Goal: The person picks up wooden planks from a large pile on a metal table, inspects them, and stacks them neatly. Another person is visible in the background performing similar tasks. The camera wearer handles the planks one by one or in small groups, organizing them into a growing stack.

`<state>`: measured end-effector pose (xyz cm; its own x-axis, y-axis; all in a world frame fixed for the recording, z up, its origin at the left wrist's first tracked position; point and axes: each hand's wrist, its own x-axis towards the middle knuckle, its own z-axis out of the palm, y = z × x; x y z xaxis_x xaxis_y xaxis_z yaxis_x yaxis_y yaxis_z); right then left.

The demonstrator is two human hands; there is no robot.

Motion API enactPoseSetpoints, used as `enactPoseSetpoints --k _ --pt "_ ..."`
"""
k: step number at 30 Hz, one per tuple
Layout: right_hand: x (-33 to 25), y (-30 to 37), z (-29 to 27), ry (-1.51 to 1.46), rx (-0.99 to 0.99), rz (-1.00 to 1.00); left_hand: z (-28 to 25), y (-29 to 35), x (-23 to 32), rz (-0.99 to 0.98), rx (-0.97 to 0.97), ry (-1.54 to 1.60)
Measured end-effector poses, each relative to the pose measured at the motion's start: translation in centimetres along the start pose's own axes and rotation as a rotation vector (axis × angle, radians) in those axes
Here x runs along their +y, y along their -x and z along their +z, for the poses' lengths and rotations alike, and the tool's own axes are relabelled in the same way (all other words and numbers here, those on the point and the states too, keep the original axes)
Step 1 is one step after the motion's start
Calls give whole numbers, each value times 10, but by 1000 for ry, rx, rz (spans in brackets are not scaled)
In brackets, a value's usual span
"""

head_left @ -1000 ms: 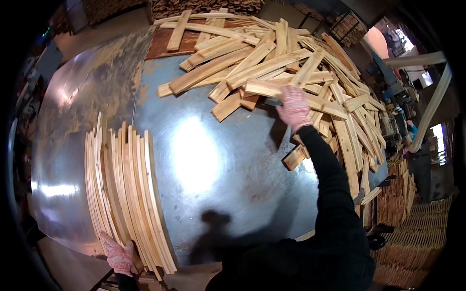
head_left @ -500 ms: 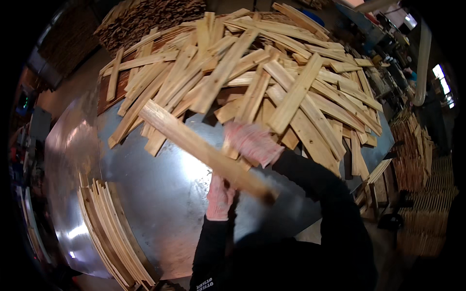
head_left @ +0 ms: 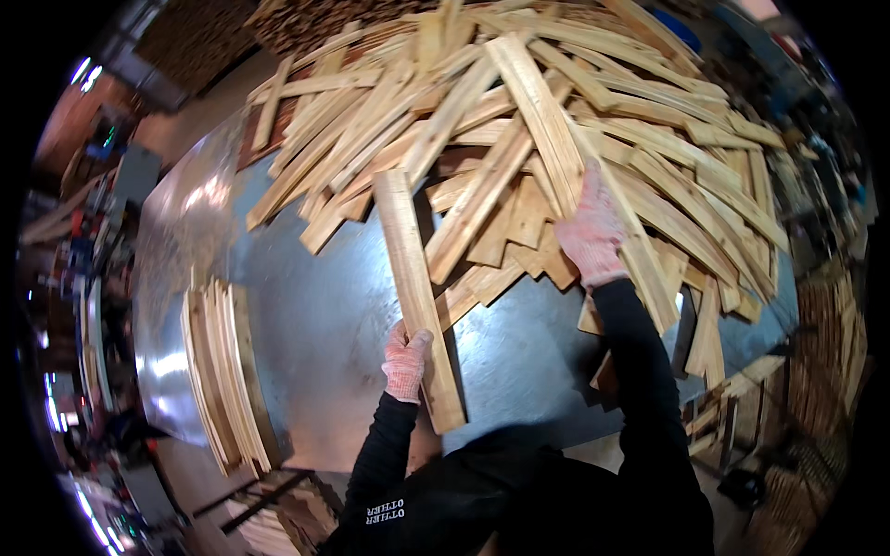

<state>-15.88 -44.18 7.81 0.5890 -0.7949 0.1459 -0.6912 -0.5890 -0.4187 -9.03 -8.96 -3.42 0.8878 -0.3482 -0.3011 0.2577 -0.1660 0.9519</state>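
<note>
My left hand (head_left: 406, 363), in a pink-and-white knit glove, is closed round the lower part of a pale wooden board (head_left: 400, 222). That board stands out over the metal table, tilted slightly left at its top. My right hand (head_left: 593, 230), gloved alike, is at the near side of a large heap of loose boards (head_left: 482, 213). It is closed at the lower end of a long board (head_left: 538, 102) that slants up and left across the heap. Part of its grip is hidden behind the glove.
A shiny metal table (head_left: 315, 343) lies under the heap. At its left edge several boards (head_left: 222, 371) stand in a neat row. More stacked wood (head_left: 287, 519) sits on a rack below the near edge. Stacks of strips (head_left: 816, 352) line the right side.
The left hand's board has swung from a diagonal to nearly upright. My right hand has moved right and away from it, onto another board in the heap. The whole view has shifted.
</note>
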Motion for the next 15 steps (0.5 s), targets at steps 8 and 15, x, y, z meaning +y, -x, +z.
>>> enactPoseSetpoints --k 8,15 --pt "-47 53 -39 -17 -172 -1302 -19 17 172 1013 152 -1317" --pt "79 -10 -22 312 169 -136 -72 14 148 83 -92 -806"
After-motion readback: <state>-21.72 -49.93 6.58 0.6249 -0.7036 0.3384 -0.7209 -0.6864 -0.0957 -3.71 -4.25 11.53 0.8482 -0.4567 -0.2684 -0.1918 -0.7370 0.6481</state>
